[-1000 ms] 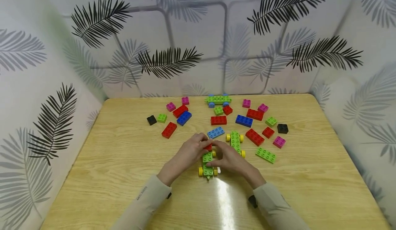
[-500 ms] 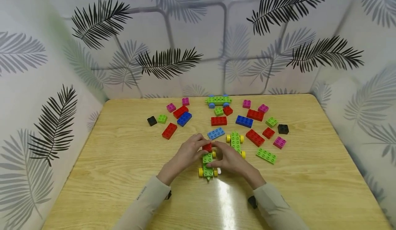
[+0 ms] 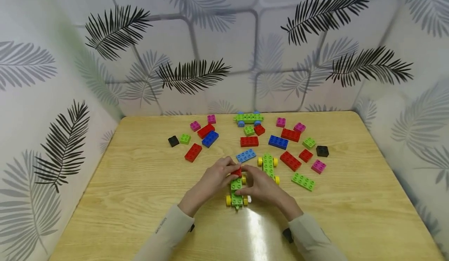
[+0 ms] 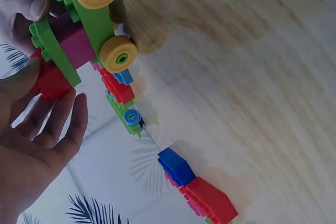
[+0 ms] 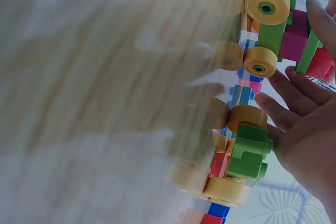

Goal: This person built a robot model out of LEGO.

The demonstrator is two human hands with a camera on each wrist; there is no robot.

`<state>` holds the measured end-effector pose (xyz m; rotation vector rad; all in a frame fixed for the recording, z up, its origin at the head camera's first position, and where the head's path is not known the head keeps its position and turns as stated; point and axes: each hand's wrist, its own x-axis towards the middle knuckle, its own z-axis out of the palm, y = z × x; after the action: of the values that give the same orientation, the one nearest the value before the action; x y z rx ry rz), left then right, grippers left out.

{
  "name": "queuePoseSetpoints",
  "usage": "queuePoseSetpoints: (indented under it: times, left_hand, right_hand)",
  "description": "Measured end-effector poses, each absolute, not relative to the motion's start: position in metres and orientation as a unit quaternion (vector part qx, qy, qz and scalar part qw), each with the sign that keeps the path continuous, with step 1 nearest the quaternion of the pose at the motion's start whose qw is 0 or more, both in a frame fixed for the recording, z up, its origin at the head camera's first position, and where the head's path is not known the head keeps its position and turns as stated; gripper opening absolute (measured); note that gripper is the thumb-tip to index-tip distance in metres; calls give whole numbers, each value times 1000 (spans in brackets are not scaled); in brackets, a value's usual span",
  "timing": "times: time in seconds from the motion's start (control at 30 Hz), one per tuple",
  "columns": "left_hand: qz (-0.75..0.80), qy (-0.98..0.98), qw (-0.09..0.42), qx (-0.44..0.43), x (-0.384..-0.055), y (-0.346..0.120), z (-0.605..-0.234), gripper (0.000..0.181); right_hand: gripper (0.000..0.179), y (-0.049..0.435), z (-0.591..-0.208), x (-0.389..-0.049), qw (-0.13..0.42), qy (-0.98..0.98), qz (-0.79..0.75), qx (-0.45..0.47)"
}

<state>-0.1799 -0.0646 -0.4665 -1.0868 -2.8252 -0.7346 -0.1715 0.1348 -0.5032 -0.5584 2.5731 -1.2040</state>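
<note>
A toy car with a green base and yellow wheels stands on the table in front of the person. Mounted on it are a magenta brick and, over that, a green 2-wide brick. At the top, at the car's far end, sits a red brick, which the left hand pinches between thumb and fingers. From the other side the right hand holds the stack, thumb at the near end and fingers at the far end. Its fingers partly hide the car in the head view.
A second green car with yellow wheels stands right beside the right hand. Behind are a light blue brick, a green car with blue wheels and several scattered bricks. A green brick lies to the right.
The head view has tilted slightly, so the scene sits lower. Both hands keep nearly the same place and hold around the red brick and the stack.
</note>
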Motion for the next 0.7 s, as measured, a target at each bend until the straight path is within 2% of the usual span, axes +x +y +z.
queuePoseSetpoints:
  times: [0.47, 0.7]
  left_hand:
    - [-250, -908, 30, -336, -183, -61, -470, 37]
    - [-246, -910, 8, -334, -179, -59, -466, 35]
  right_hand:
    - [75, 134, -504, -174, 108, 885, -405, -201]
    - [80, 135, -503, -169, 116, 884, -405, -201]
